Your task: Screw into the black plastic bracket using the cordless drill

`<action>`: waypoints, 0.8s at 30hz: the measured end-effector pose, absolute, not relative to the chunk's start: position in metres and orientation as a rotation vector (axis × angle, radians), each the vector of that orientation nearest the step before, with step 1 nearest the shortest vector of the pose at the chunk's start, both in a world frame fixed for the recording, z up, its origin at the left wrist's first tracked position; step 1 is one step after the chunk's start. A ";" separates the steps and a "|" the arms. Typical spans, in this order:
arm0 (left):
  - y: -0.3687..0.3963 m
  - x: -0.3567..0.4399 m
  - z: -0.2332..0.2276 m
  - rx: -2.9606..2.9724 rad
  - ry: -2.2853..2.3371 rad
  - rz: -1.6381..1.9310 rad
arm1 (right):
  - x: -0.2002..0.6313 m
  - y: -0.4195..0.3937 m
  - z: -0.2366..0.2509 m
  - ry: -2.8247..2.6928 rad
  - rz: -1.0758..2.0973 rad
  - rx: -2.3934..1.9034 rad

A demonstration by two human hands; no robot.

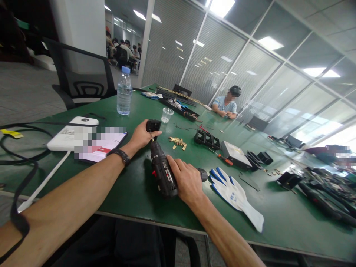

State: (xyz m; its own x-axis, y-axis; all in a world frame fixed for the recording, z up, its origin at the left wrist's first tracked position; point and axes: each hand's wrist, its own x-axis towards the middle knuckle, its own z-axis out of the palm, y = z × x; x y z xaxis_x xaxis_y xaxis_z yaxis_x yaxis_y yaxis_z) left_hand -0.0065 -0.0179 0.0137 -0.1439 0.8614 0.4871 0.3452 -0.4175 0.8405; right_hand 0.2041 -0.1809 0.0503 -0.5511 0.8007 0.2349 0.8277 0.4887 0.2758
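Steadiness matters most: with the left hand (pixel 143 135) clamping the small black part (pixel 153 126) on the green counter (pixel 133 193), the right hand (pixel 187 180), wrapped round the cordless driver (pixel 162 170), should keep the bit square to it.

phone (pixel 101 144) screen blurred out; drill (pixel 162 170) grip hidden by right hand (pixel 187 181); bit tip behind left hand (pixel 141 135).

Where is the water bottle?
The water bottle stands upright on the green table, far on the left in the head view, in front of the black chair and left of the clear plastic cup.
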 end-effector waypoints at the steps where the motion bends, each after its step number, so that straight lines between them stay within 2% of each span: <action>1: -0.018 -0.006 0.014 1.699 1.356 1.589 | 0.204 -0.181 0.050 -2.646 -0.555 -1.448; 24: -0.024 -0.007 0.020 1.763 1.358 1.537 | 0.212 -0.181 0.056 -2.561 -0.400 -1.431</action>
